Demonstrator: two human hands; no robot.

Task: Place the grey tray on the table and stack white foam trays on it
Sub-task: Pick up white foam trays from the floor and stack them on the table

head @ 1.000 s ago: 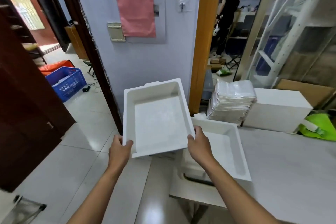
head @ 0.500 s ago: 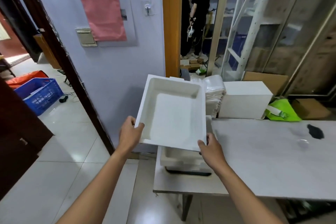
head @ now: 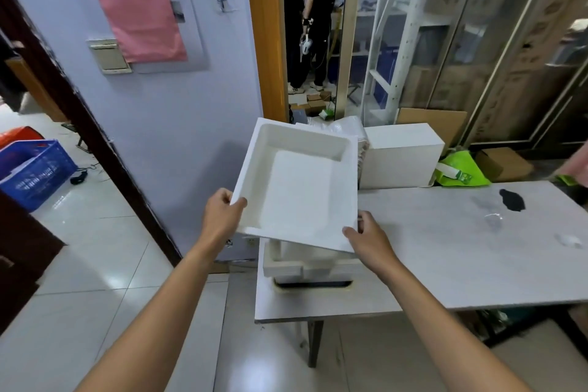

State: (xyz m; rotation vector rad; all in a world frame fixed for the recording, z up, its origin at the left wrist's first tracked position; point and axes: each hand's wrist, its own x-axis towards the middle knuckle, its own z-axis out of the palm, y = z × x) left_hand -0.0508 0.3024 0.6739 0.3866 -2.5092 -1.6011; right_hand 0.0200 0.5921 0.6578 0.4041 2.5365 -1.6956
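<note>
The stacking looks partly done: at the left end of the table a low pile of foam trays sits on what seems to be the grey tray, of which only a near edge with a dark slot shows. Another white foam tray hangs tilted just above the pile, not yet set down. The left hand pinches its near left corner and the right hand its near right corner, each grip closed on the rim. The foam is matte, thick-walled and rectangular with rounded inner corners; the table is smooth and pale.
</note>
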